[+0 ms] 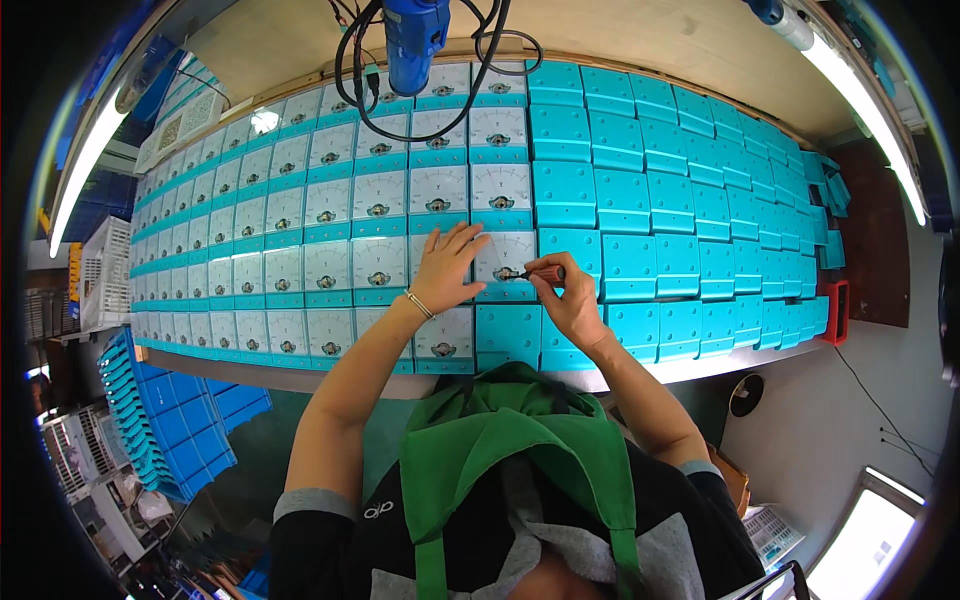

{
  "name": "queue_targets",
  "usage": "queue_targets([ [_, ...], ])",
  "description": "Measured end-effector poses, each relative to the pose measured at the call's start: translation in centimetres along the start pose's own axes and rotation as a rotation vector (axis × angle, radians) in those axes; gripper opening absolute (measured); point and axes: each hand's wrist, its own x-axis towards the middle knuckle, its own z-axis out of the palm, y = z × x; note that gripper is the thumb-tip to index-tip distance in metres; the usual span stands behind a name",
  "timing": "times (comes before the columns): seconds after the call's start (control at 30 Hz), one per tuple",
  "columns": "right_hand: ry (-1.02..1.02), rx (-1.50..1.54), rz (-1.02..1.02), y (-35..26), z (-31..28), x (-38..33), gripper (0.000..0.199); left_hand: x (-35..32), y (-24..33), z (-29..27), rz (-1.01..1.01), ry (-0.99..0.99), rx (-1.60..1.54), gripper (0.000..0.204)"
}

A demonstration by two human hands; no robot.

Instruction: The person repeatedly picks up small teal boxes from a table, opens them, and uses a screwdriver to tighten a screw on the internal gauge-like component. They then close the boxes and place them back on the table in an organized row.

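Left hand (450, 265): open, fingers spread, at left edge of a square white-faced meter with teal plastic trim (508, 250)
Right hand (568, 302): gripping a slim red-handled screwdriver (548, 273), tip at meter's lower centre; contact can't be told
Meter position: second row from near edge of grey-edged tabletop (690, 369), about mid-length
Slip risk: tip could skid and scratch the dial, if meter shifts or angled hold slackens
Meter look: pale scale, small dark-and-metallic mechanism low centre; clear cover can't be told
Neighbours: white dials (330, 200) leftward, teal plastic box-shaped housings (565, 190) rightward
Far edge: blue cylindrical tool (415, 45), looped black cable (420, 138) overhead
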Motion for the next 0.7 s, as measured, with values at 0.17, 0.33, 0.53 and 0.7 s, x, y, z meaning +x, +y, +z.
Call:
queue_targets([
  [0.17,-0.034,-0.277,-0.151,-0.2,0.5,0.9,0.023,-0.2,-0.3,0.5,-0.026,0.012,-0.055,0.081],
  [0.33,-0.072,-0.261,-0.166,-1.4,0.8,0.3,0.024,-0.3,-0.5,0.9,-0.023,0.041,-0.071,0.083],
  [0.53,-0.428,-0.228,-0.228,-3.3,0.1,1.9,0.022,-0.4,-0.7,1.0,-0.02,0.061,-0.087,0.087],
  [0.7,-0.476,-0.152,-0.084,-3.4,-0.4,2.8,0.02,-0.4,-0.5,0.8,-0.042,0.051,-0.104,0.091],
])
